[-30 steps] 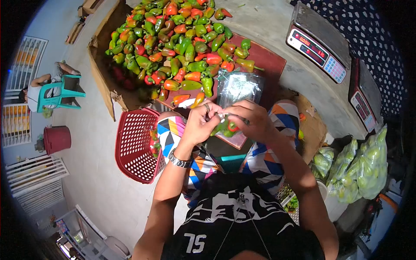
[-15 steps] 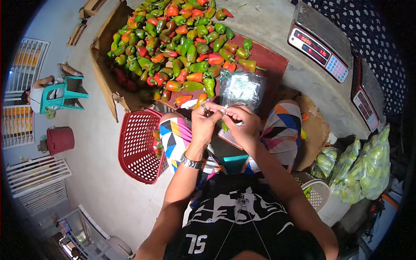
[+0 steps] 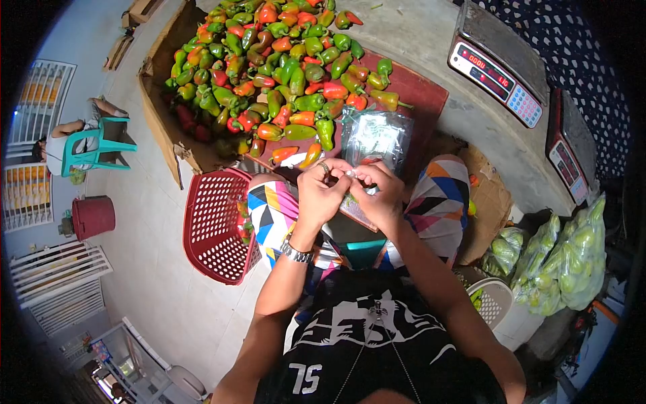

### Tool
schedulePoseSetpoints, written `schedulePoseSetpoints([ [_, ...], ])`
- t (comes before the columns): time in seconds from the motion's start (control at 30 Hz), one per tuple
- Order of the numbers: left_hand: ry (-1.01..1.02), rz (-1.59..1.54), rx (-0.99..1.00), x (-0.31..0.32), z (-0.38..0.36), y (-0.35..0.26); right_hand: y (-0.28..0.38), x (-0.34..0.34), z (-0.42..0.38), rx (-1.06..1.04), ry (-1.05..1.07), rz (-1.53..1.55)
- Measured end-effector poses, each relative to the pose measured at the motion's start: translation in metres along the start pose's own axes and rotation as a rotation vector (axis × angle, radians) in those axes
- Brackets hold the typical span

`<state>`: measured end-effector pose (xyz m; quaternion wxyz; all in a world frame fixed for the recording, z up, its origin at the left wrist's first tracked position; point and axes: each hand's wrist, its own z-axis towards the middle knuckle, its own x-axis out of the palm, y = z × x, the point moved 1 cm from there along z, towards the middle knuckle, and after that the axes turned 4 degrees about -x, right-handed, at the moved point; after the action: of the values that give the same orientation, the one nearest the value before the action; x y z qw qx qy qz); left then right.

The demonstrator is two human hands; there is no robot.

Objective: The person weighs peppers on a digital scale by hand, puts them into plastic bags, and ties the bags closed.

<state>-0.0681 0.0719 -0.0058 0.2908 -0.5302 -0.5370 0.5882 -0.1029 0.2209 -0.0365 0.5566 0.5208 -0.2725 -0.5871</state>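
Observation:
My left hand [image 3: 321, 192] and my right hand [image 3: 381, 194] meet fingertip to fingertip over my lap. Both pinch the gathered top of a clear plastic bag [image 3: 350, 174]; part of a green pepper shows below it, mostly hidden by my fingers. Just beyond my hands, a stack of flat clear plastic bags [image 3: 377, 138] lies on the red board [image 3: 424, 101]. A large heap of red and green peppers [image 3: 289, 74] spreads over the board and into a cardboard box. An orange pepper [image 3: 310, 156] lies close to my left hand.
A red perforated basket [image 3: 219, 225] stands left of my knees. Two digital scales [image 3: 501, 74] are at the upper right. Filled bags of green produce [image 3: 565, 262] and a pale basket [image 3: 494, 303] are at the right. A person sits on a green chair [image 3: 101, 145] at the far left.
My fingers have shifted slightly around the bag's gathered top, and less of the green pepper below shows. The rest looks nearly the same.

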Motion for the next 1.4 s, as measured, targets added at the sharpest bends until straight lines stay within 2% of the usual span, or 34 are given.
schedulePoseSetpoints([
  [0.23, 0.197, 0.13, 0.188, -0.017, 0.012, 0.0, -0.002, -0.005, -0.001, -0.036, 0.087, -0.015],
  [0.33, 0.344, 0.112, 0.187, -0.027, 0.019, 0.007, 0.0, -0.006, 0.001, -0.026, 0.101, 0.069],
  [0.53, 0.558, 0.017, 0.001, -0.038, 0.03, 0.013, -0.011, -0.007, 0.004, -0.022, 0.193, 0.09],
  [0.63, 0.532, -0.042, 0.055, -0.032, 0.03, 0.027, -0.009, -0.007, 0.006, -0.042, 0.167, 0.092],
  [0.83, 0.316, -0.093, 0.042, -0.019, 0.019, 0.019, -0.005, -0.007, 0.014, -0.009, 0.16, 0.079],
  [0.93, 0.29, -0.169, -0.022, -0.017, 0.017, 0.019, -0.006, -0.009, 0.014, -0.031, 0.168, 0.075],
  [1.03, 0.267, 0.214, 0.226, -0.023, 0.02, 0.004, -0.005, -0.009, 0.014, 0.004, 0.16, 0.063],
  [1.13, 0.268, 0.283, 0.225, -0.024, 0.02, -0.002, -0.01, -0.007, 0.013, 0.054, 0.137, 0.086],
  [1.23, 0.393, 0.276, 0.195, -0.029, 0.028, 0.012, -0.01, -0.007, 0.013, 0.004, 0.143, 0.079],
  [1.4, 0.576, -0.142, -0.144, -0.033, 0.032, 0.023, -0.012, -0.009, 0.014, 0.047, 0.21, 0.157],
])
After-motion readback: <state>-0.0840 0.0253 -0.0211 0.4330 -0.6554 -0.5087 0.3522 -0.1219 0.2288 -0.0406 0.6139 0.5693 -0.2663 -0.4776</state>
